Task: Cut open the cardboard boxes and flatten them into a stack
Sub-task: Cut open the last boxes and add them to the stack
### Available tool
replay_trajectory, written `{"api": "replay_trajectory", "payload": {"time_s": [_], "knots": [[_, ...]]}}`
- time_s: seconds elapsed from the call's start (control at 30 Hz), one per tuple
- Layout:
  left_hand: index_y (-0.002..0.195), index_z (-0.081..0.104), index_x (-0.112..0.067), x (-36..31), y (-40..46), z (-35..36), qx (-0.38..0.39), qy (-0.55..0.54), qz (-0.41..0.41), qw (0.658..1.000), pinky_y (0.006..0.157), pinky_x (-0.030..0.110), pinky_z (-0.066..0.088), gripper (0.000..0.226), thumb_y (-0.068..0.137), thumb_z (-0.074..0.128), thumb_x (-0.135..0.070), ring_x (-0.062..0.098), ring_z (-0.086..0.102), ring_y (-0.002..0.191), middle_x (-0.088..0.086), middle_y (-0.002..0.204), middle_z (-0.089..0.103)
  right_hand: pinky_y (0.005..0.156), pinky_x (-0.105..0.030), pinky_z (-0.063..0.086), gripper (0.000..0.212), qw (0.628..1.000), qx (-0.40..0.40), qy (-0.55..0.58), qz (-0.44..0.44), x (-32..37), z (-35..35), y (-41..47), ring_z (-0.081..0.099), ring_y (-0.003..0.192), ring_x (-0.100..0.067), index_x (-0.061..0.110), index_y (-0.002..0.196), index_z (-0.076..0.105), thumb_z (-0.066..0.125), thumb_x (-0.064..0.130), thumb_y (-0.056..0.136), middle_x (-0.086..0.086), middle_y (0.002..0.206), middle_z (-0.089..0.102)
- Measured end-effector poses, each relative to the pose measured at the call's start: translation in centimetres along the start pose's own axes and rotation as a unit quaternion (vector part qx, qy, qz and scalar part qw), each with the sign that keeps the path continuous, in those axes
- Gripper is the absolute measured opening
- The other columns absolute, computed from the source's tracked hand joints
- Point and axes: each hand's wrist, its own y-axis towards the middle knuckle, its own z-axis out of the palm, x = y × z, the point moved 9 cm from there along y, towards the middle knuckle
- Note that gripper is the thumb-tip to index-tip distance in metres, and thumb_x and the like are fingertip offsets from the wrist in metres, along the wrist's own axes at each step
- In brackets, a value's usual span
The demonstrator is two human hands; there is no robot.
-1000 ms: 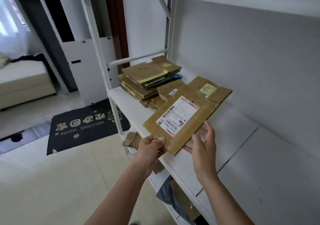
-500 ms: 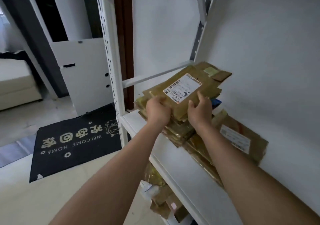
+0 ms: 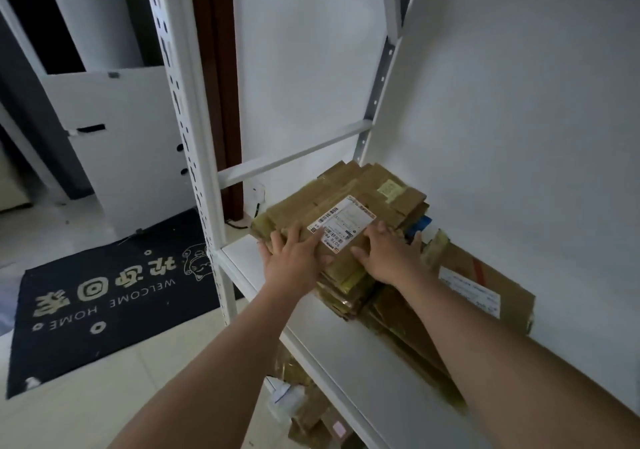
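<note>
A flattened brown cardboard box (image 3: 360, 192) with a white shipping label lies on top of a stack of flattened boxes (image 3: 346, 286) at the far end of the white shelf (image 3: 346, 362). My left hand (image 3: 294, 258) lies flat on the near left part of the top box, fingers spread. My right hand (image 3: 391, 251) presses flat on its near right part, beside the label. A larger flattened box (image 3: 485, 286) with its own label lies on the shelf under my right forearm, partly hidden by it.
A white perforated shelf post (image 3: 187, 137) stands left of the stack, with a crossbar behind it. More cardboard pieces (image 3: 311, 414) lie on the lower shelf. A dark welcome mat (image 3: 104, 293) covers the floor at left. The white wall is close behind the stack.
The labelled box, carried in both hands a second ago, now lies on the stack. Both hands went from gripping its near edge to lying flat on top of it.
</note>
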Motion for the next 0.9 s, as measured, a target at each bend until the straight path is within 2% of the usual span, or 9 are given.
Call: {"api": "replay_trajectory", "payload": {"time_s": [0.07,0.17,0.27,0.4,0.47,0.57,0.67,0.9], "knots": [[0.151,0.016,-0.05,-0.5,-0.3,-0.8,0.01,0.017,0.001,1.0,0.114,0.065,-0.005,0.059,0.097,0.037,-0.062,0.042,-0.003,0.147,0.0,0.164,0.001,0.114,-0.07,0.005,0.054,1.0,0.005,0.0,-0.006,0.1,-1.4,0.2,0.032,0.142,-0.03,0.022,0.139,0.04,0.04,0.056,0.097,-0.006,0.154,0.033],[0.149,0.026,-0.047,-2.1,-1.4,-3.2,-0.034,0.006,0.013,0.999,0.115,0.065,0.001,0.053,0.098,0.038,-0.058,0.042,0.0,0.146,-0.004,0.164,-0.002,0.113,-0.069,0.001,0.047,0.998,-0.059,0.011,-0.026,0.2,-4.4,-0.9,0.024,0.147,-0.027,0.024,0.136,0.046,0.035,0.053,0.1,-0.005,0.153,0.037],[0.149,0.029,-0.044,-4.9,-3.6,-4.9,-0.075,0.001,0.036,0.997,0.115,0.065,0.001,0.05,0.101,0.038,-0.052,0.043,-0.005,0.148,-0.007,0.165,-0.006,0.114,-0.066,0.0,0.049,0.991,-0.127,-0.002,-0.036,-0.9,-6.5,-4.3,0.016,0.15,-0.024,0.028,0.141,0.042,0.028,0.053,0.102,-0.003,0.158,0.029],[0.15,0.026,-0.041,-10.5,-7.7,-4.6,-0.08,0.003,0.081,0.993,0.116,0.062,0.003,0.052,0.101,0.038,-0.05,0.039,-0.004,0.149,-0.005,0.165,-0.003,0.116,-0.064,0.007,0.054,0.987,-0.157,0.024,-0.025,-5.7,-6.2,-11.9,0.016,0.15,-0.024,0.031,0.145,0.037,0.031,0.058,0.098,-0.002,0.162,0.021],[0.151,0.024,-0.039,-14.3,-10.6,-2.8,-0.065,0.009,0.116,0.991,0.117,0.06,0.006,0.054,0.101,0.04,-0.048,0.038,0.0,0.148,-0.005,0.165,0.0,0.117,-0.063,0.007,0.057,0.986,-0.141,0.088,0.005,-10.0,-4.6,-16.5,0.012,0.15,-0.023,0.029,0.147,0.032,0.034,0.057,0.098,-0.003,0.163,0.017],[0.153,0.016,-0.038,-20.6,-15.1,1.8,-0.014,0.02,0.163,0.986,0.117,0.056,0.011,0.059,0.101,0.042,-0.045,0.036,0.003,0.148,-0.007,0.165,0.003,0.115,-0.063,0.0,0.058,0.98,-0.113,0.141,0.088,-18.3,-1.3,-24.1,0.002,0.151,-0.024,0.026,0.151,0.024,0.036,0.053,0.1,-0.004,0.164,0.007],[0.155,0.013,-0.034,-27.6,-20.1,6.7,0.023,0.024,0.202,0.979,0.116,0.055,0.014,0.065,0.1,0.046,-0.043,0.033,0.005,0.148,-0.008,0.165,0.002,0.116,-0.061,-0.003,0.06,0.969,-0.094,0.151,0.173,-27.7,1.7,-32.8,-0.006,0.151,-0.025,0.026,0.153,0.019,0.034,0.052,0.101,-0.007,0.165,0.0],[0.156,0.015,-0.027,-44.9,-35.1,17.9,0.105,0.017,0.303,0.947,0.116,0.047,0.017,0.067,0.1,0.048,-0.042,0.03,0.01,0.148,0.001,0.166,0.001,0.117,-0.059,0.002,0.063,0.939,-0.108,0.095,0.313,-46.5,4.5,-52.1,-0.01,0.15,-0.031,0.022,0.154,0.016,0.039,0.047,0.101,-0.012,0.164,-0.003]]}}
